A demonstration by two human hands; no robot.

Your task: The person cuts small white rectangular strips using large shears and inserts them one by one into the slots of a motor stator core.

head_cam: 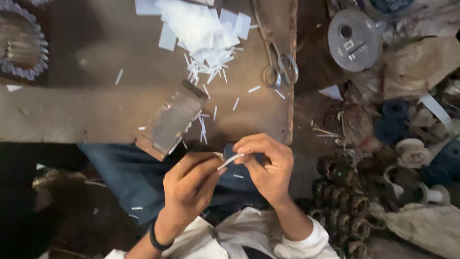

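1. Left hand (189, 184) pinches one end of a thin white strip (230, 160), fingers closed on it.
2. Right hand (268, 165) grips the other end, near the bench edge, over a small dark part (230, 149).
3. Far: white offcuts (206, 33), scissors (280, 67), metal block (172, 120) on the bench (86, 110).

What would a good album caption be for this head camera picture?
Two hands, left hand and right hand, pinch a thin white strip beside a workbench strewn with white slips and scissors.
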